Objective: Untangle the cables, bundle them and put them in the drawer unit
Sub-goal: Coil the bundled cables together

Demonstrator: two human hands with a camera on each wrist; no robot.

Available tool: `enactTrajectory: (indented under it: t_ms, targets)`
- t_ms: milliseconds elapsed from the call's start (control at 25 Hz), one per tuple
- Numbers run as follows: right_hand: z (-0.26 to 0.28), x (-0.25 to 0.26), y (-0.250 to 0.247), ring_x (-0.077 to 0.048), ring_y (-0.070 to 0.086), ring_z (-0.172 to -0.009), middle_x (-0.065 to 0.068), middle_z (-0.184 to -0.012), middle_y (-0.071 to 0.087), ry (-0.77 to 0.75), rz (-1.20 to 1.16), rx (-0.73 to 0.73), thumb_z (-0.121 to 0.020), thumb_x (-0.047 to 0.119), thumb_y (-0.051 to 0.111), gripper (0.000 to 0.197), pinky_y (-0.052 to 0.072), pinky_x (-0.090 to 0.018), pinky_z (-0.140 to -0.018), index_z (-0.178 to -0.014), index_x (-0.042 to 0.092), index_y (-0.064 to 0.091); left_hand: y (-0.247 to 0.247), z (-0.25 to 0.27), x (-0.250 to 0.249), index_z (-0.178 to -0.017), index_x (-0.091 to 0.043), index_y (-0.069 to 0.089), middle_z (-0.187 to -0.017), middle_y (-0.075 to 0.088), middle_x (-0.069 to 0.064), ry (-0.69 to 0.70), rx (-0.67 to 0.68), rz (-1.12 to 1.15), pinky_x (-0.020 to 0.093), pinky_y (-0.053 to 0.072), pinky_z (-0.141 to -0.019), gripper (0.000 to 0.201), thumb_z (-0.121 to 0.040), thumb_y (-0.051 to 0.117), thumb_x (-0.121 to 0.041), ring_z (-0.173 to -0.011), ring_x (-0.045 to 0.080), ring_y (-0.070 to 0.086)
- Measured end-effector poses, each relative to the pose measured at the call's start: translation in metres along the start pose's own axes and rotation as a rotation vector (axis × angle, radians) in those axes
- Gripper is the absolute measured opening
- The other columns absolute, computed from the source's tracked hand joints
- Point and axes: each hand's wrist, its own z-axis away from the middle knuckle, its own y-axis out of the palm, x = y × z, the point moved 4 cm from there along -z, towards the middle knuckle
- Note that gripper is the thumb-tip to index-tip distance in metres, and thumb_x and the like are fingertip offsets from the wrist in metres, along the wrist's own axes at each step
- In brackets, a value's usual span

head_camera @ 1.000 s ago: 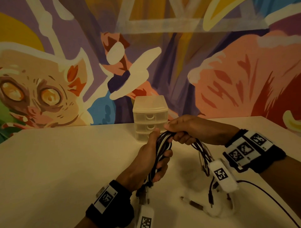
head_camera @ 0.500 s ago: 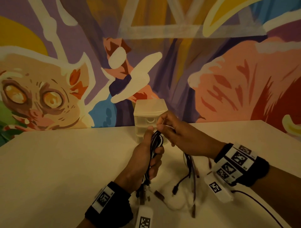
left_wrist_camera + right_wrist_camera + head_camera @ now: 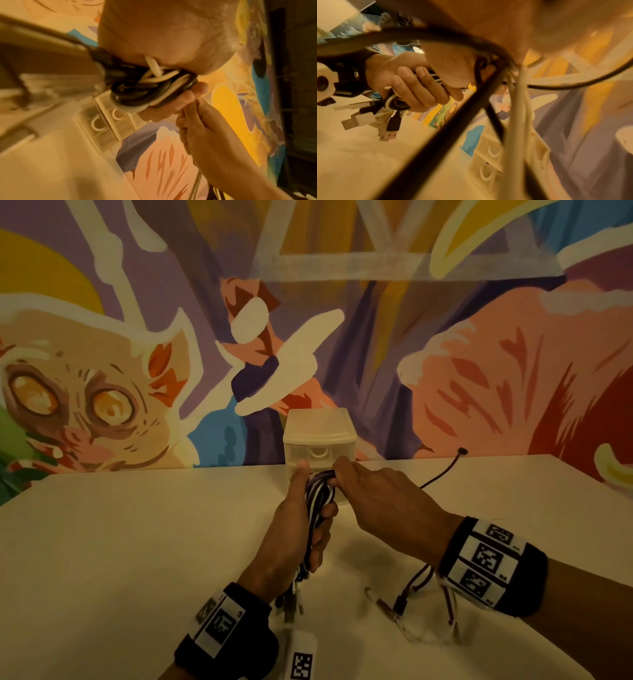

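Note:
My left hand [image 3: 301,529] grips a folded bundle of black and white cables [image 3: 320,494] upright above the table, its fingers [image 3: 412,86] curled round the strands. USB plugs [image 3: 368,120] hang below that fist. My right hand [image 3: 373,494] pinches the cables at the bundle's top, right beside the left thumb. Loose black and white cable ends [image 3: 411,601] trail down from the right hand onto the table. A thin black cable [image 3: 442,470] sticks out to the right behind the right hand. The translucent drawer unit [image 3: 318,433] stands just behind both hands, its drawers closed.
The white table [image 3: 137,542] spreads wide on the left and right of the hands. A painted mural wall [image 3: 445,371] rises right behind the drawer unit. The table's right corner [image 3: 582,474] lies near the wall.
The right hand has moved left and down onto the top of the bundle. The loose cable ends have shifted right under the right wrist, and a thin black end has flicked up to the right.

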Motion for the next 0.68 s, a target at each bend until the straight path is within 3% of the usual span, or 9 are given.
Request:
enactTrajectory:
  t_ms: [80,160,240,360,480,560,640,680]
  targets:
    - [0.000,0.004,0.005,-0.011,0.045,-0.069,-0.006,-0.123,0.063,0.017,-0.010,0.002,-0.112,0.022,0.048,0.043,0.041,-0.023,-0.067,-0.152,0.016,0.031,-0.004,-0.002,0.001,-0.068,-0.020,0.054,-0.052,0.041,0.000,0.096,-0.061,-0.093,0.029,0.029,-0.044,0.075,-0.100,0.026,-0.081,-0.040,0.014,0.034]
    - [0.000,0.007,0.010,-0.009,0.042,-0.066,-0.005,-0.119,0.064,0.034,-0.041,0.019,-0.111,0.025,0.050,0.042,0.030,-0.014,-0.064,-0.150,0.016,0.036,-0.007,-0.004,0.003,-0.077,-0.019,0.058,-0.055,0.047,-0.001,0.138,-0.172,-0.212,0.037,0.038,-0.056,0.078,-0.097,0.021,-0.084,-0.047,0.015,0.040]
    - [-0.001,0.012,0.007,-0.004,0.042,-0.063,0.001,-0.105,0.062,0.018,-0.153,-0.037,-0.111,0.022,0.050,0.031,0.031,-0.013,-0.057,-0.141,0.018,0.045,-0.008,-0.006,0.003,-0.069,-0.017,0.057,-0.052,0.048,0.001,0.172,-0.234,-0.273,0.035,0.041,-0.055,0.083,-0.095,0.017,-0.084,-0.045,0.014,0.043]
    - [-0.007,0.009,-0.002,-0.006,0.053,-0.069,0.010,-0.090,0.058,0.063,-0.483,-0.051,-0.114,0.026,0.041,0.014,0.041,-0.020,-0.064,-0.121,0.019,0.050,-0.007,0.001,-0.005,-0.060,-0.020,0.054,-0.045,0.045,-0.002,0.236,-0.261,-0.339,0.031,0.041,-0.054,0.081,-0.092,0.014,-0.084,-0.043,0.010,0.043]
    - [-0.023,-0.010,-0.007,-0.002,0.050,-0.056,0.015,-0.070,0.059,0.234,-0.974,0.072,-0.108,0.041,0.048,0.023,0.038,-0.023,-0.055,-0.106,0.020,0.057,-0.003,0.006,-0.006,-0.063,-0.019,0.051,-0.051,0.042,0.003,0.260,-0.191,-0.329,0.025,0.038,-0.044,0.079,-0.091,0.018,-0.084,-0.042,0.011,0.038]
    - [-0.030,-0.011,-0.004,-0.005,0.038,-0.048,0.011,-0.059,0.046,0.318,-1.424,0.173,-0.107,0.031,0.043,0.030,0.030,-0.021,-0.048,-0.081,0.020,0.054,-0.001,0.006,-0.007,-0.065,-0.017,0.051,-0.055,0.042,0.006,0.272,-0.171,-0.299,0.026,0.037,-0.042,0.079,-0.093,0.021,-0.084,-0.044,0.013,0.038]
    - [-0.031,-0.007,0.001,-0.006,0.035,-0.047,0.008,-0.058,0.043,0.330,-1.586,0.194,-0.112,0.029,0.034,0.046,0.029,-0.020,-0.048,-0.069,0.024,0.052,-0.003,0.004,-0.008,-0.063,-0.015,0.050,-0.056,0.043,0.008,0.293,-0.196,-0.286,0.029,0.037,-0.044,0.080,-0.095,0.023,-0.084,-0.046,0.015,0.039]
    - [-0.030,-0.002,0.001,-0.005,0.038,-0.048,0.007,-0.060,0.046,0.316,-1.601,0.174,-0.114,0.032,0.034,0.046,0.031,-0.020,-0.049,-0.073,0.022,0.054,-0.006,0.004,-0.008,-0.064,-0.014,0.051,-0.056,0.043,0.008,0.300,-0.214,-0.278,0.030,0.037,-0.045,0.081,-0.096,0.023,-0.083,-0.047,0.017,0.039]
